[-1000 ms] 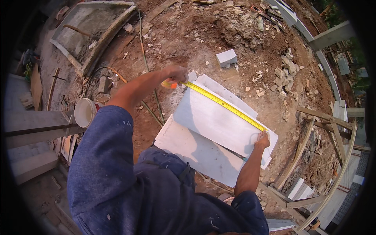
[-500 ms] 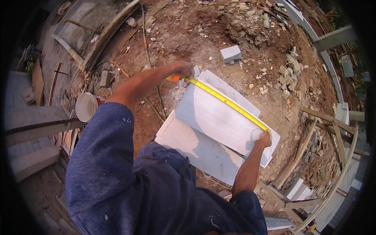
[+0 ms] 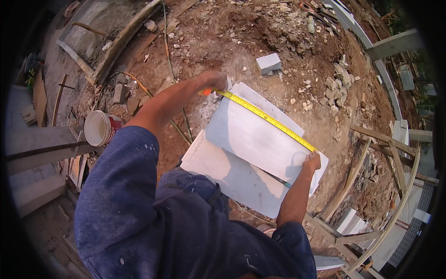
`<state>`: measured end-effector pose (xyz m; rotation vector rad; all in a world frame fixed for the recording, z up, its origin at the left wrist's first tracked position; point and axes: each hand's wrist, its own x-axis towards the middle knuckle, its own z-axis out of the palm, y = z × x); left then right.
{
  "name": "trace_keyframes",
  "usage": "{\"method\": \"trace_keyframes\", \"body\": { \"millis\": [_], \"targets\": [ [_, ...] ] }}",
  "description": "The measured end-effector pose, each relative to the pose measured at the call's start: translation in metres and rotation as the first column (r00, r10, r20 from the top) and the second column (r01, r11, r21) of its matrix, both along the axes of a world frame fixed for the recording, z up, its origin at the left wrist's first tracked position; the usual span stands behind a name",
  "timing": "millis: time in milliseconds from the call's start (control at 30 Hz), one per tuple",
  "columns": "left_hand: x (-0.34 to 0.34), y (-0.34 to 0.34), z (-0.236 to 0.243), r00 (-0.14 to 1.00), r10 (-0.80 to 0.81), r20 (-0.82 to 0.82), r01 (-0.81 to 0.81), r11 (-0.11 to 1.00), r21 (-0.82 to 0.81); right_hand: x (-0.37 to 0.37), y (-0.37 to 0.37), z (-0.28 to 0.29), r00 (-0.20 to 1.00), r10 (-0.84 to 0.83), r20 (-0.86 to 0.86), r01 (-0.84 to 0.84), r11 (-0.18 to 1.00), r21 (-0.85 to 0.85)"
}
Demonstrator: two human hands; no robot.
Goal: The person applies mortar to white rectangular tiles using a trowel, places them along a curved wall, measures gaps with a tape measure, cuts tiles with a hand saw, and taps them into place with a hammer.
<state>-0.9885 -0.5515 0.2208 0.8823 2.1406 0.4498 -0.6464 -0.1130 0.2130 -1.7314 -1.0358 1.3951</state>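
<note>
Navy cloth covers your sleeve, and just beyond your lap lies a cream slab, partly in shadow. Past it is a white slab, with the yellow tape stretched along its far long edge. Your right hand pinches the tape's end near the slab's right corner, fingers closed; the tip itself is hidden. Your left hand is curled around the orange case by the other end, covering most of it. For a true reading, pull the tape taut, lay it flat and parallel to that edge, and seat the tip exactly at your starting point, as it seems short of the corner. Farther off sit a pale block and a rubble heap.
</note>
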Motion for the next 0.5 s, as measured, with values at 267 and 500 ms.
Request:
{"method": "trace_keyframes", "body": {
  "millis": [267, 500],
  "targets": [
    [0.014, -0.002, 0.037, 1.000, -0.003, -0.026, 0.003, 1.000, -0.024, 0.009, 0.005, 0.025, 0.965, 0.242, -0.096, -0.252, 0.962, -0.108],
    [0.030, 0.014, 0.062, 0.987, 0.161, 0.017, -0.161, 0.987, -0.009, 0.016, 0.017, 0.033, 0.972, 0.234, -0.030, -0.236, 0.965, -0.115]
  ]
}}
